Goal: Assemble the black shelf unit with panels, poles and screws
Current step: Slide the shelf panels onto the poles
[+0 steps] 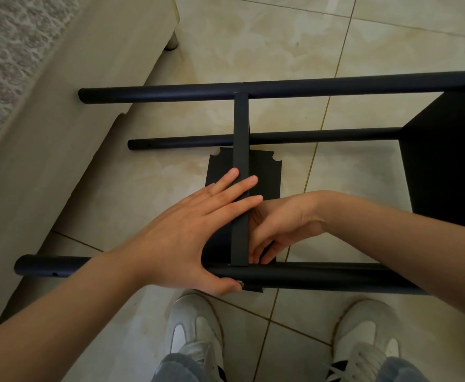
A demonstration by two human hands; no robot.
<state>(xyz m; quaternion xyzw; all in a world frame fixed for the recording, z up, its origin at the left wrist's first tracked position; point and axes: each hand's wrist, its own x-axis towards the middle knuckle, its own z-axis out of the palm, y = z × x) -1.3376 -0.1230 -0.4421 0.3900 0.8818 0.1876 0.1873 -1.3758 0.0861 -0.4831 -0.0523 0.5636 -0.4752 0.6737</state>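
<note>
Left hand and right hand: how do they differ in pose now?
The left hand lies flat, fingers straight, across the edge of the upright panel. The right hand is curled beside that panel, on its right. The left hand's thumb touches the near pole, while the right hand's fingers end just above it. Whether the right hand holds anything is hidden. Both work where panel meets pole.

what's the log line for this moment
step: fitting panel | left hand: flat on panel, thumb on near pole | right hand: curled beside panel, grip unclear | shelf: on side
</note>
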